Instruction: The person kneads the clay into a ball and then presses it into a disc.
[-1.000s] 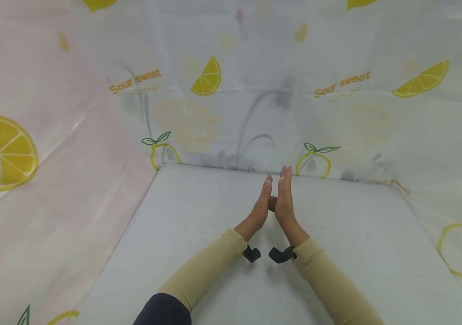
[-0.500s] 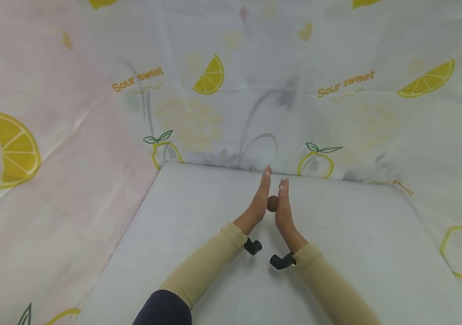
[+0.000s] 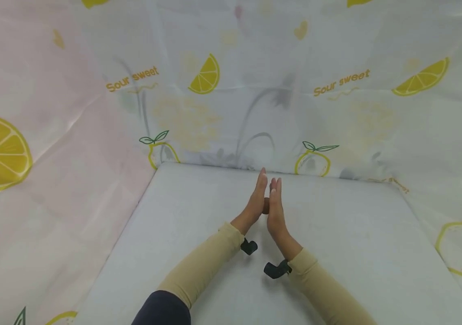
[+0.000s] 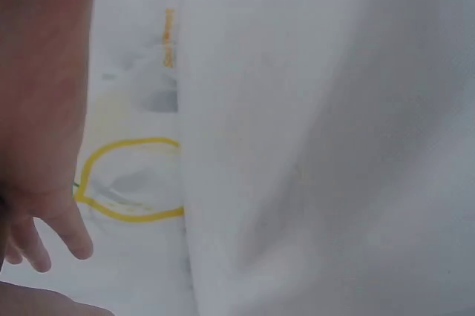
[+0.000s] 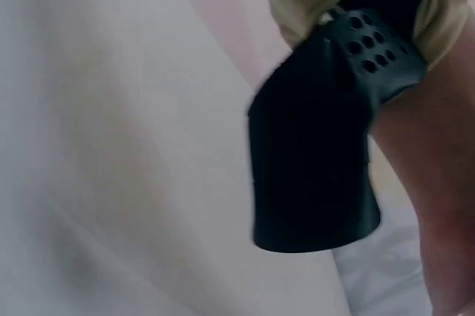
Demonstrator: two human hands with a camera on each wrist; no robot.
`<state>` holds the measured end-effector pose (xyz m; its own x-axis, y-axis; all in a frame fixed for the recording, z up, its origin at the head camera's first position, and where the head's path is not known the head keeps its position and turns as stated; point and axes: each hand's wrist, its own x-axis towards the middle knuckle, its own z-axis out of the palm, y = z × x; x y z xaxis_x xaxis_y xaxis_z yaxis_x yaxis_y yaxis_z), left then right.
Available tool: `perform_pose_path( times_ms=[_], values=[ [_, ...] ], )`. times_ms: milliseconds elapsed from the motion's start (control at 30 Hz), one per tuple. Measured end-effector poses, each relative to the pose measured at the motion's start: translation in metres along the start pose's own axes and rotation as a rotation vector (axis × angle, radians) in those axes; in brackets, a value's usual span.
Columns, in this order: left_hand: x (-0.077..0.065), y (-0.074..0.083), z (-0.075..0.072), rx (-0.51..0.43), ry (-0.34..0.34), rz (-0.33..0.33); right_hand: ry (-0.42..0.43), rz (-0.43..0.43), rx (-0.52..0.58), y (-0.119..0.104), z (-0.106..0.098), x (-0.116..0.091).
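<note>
A small brown ball (image 3: pixel 266 206) sits between my two palms, above the white surface, in the head view. My left hand (image 3: pixel 254 202) presses it from the left with straight fingers pointing forward. From the other side, my right hand (image 3: pixel 276 215) lies flat against the ball, its fingers also extended and its tips a little nearer to me than the left ones. Both hands partly cover the ball. Bare skin and several fingers (image 4: pixel 68 228) fill the left edge of the left wrist view, where the ball cannot be seen. It is out of sight in the right wrist view too.
Below the hands spreads a white padded surface (image 3: pixel 198 203). A lemon-printed sheet (image 3: pixel 231 113) rises behind it and along both sides. Dark camera mounts (image 3: pixel 277 269) stick out from both wrists toward each other, close above the surface.
The palms have slid against each other: the right hand has drawn back toward me while the left has moved forward. The ball stays between them. Both hands now appear slightly further left.
</note>
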<state>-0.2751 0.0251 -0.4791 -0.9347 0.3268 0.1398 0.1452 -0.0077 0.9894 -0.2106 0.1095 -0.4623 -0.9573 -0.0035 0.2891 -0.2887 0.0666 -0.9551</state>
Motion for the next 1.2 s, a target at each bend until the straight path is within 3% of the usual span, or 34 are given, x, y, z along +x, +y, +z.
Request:
perform_pose_path(
  times_ms=[133, 367, 500, 633, 867, 967, 1200],
  values=[
    [-0.004, -0.006, 0.003, -0.006, -0.013, 0.0, 0.018, 0.011, -0.01, -0.007, -0.004, 0.008],
    [-0.01, -0.012, 0.009, -0.01, -0.032, 0.011, 0.065, 0.039, 0.011, 0.029, -0.02, 0.032],
    [-0.011, -0.011, 0.011, -0.008, -0.054, 0.005, 0.09, 0.042, 0.002, 0.038, -0.026, 0.038],
    [-0.011, -0.005, 0.012, -0.007, -0.052, 0.019, 0.104, 0.056, 0.008, 0.044, -0.029, 0.039],
    [-0.005, 0.01, 0.009, -0.025, -0.05, 0.101, 0.077, 0.098, 0.038, 0.055, -0.026, 0.031],
    [-0.001, 0.013, 0.007, -0.037, -0.037, 0.092, 0.05, 0.093, 0.056, 0.051, -0.021, 0.023],
    [0.003, 0.016, 0.003, -0.024, 0.003, 0.046, 0.018, 0.021, 0.029, 0.004, -0.006, 0.004]
  ],
)
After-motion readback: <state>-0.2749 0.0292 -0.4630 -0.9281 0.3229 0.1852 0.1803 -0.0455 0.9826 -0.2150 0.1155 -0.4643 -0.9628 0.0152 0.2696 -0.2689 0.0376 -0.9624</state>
